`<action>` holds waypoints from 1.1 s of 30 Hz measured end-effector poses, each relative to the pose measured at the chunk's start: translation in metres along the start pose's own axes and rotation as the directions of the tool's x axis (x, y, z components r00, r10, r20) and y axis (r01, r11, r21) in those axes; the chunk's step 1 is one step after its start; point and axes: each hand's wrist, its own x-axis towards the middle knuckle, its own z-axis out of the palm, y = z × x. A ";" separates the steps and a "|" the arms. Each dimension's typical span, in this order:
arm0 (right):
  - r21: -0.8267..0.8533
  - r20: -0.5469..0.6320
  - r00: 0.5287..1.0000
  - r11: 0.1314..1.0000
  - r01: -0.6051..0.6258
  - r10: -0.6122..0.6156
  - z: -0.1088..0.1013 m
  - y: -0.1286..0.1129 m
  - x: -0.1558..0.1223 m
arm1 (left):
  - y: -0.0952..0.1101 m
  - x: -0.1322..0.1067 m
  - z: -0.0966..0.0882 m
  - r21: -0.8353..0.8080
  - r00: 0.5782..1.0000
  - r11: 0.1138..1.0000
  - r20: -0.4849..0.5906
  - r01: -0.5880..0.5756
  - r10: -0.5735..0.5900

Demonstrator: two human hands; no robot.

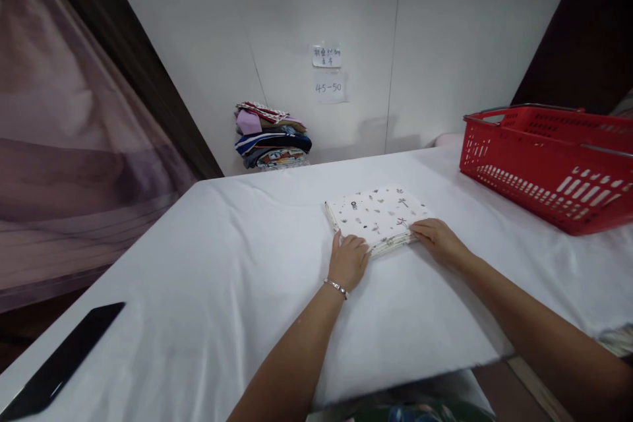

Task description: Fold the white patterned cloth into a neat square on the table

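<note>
A folded white cloth [373,211] with small printed leaves and palm trees lies in a neat rectangular stack of layers on the white-covered table. At its near left corner is my left hand [349,260], with a silver bracelet on the wrist; its thumb is by the left side and its bent fingers grip the near edge. My right hand [440,241] holds the near right corner, fingers together on the edge. The undersides of the fingers are hidden in both hands.
A red plastic basket [524,165] with metal handles stands at the right. A pile of folded fabrics [271,142] sits by the back wall, left of two paper signs [329,72]. A dark flat object [64,359] lies at the left edge. A pinkish curtain [84,125] hangs beyond.
</note>
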 end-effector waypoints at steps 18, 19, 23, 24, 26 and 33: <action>0.364 0.175 0.600 0.515 -0.776 0.780 -0.034 0.048 -0.003 | -0.001 0.002 0.008 0.104 0.998 0.994 -0.049 -0.028 0.033; 0.354 0.209 0.584 0.496 -0.793 0.785 -0.034 0.046 0.001 | -0.002 0.002 0.009 0.112 0.998 0.993 -0.048 -0.027 0.033; 0.307 0.347 0.519 0.429 -0.850 0.781 -0.037 0.039 0.016 | -0.002 0.002 0.011 0.138 0.998 0.990 -0.056 -0.024 0.032; 0.299 0.368 0.510 0.421 -0.857 0.777 -0.037 0.039 0.019 | -0.002 0.002 0.011 0.141 0.998 0.990 -0.058 -0.024 0.033; 0.301 0.378 0.510 0.418 -0.857 0.773 -0.036 0.039 0.021 | -0.002 0.002 0.010 0.144 0.998 0.989 -0.059 -0.022 0.031; 0.262 0.354 0.485 0.413 -0.872 0.800 -0.027 0.042 0.011 | -0.003 0.003 0.010 0.115 0.998 0.993 -0.058 -0.010 0.017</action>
